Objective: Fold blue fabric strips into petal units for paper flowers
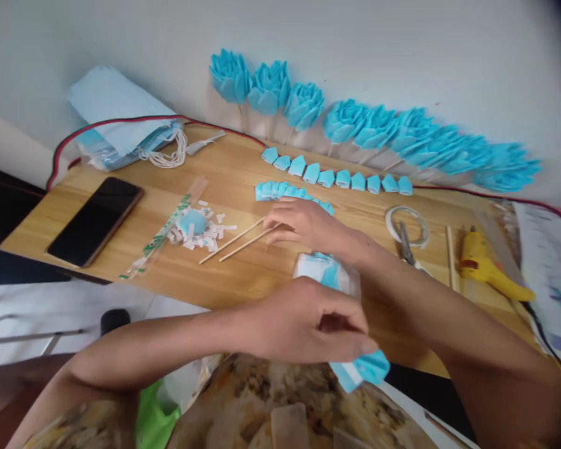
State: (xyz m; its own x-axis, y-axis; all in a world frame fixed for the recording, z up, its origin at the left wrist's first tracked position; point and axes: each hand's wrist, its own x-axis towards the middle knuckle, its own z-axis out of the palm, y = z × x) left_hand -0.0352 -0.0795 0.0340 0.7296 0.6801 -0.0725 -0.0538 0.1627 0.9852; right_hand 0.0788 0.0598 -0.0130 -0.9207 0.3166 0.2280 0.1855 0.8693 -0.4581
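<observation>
My left hand [313, 321] reaches across from the left, low over the table's front edge. Its thumb and fingers pinch a small folded piece of blue and white fabric [362, 371]. My right hand [299, 221] is over the table, with fingers curled around the upper end of a thin wooden stick [247, 244]; the exact contact is partly hidden. A second wooden stick [231, 241] lies alongside. Just behind the right hand runs a row of small blue folded pieces [280, 189], partly covered by it. Under the right forearm sits a clear bag with blue and white pieces [325, 269].
Blue fabric flowers [268, 87] on sticks lean against the wall. A row of blue petals [327, 179] lies before them. Left are face masks [121, 112], a phone [96, 221] and white scraps [210, 237]. Right are a tape roll [423, 218], scissors [406, 243] and a yellow glue gun [489, 265].
</observation>
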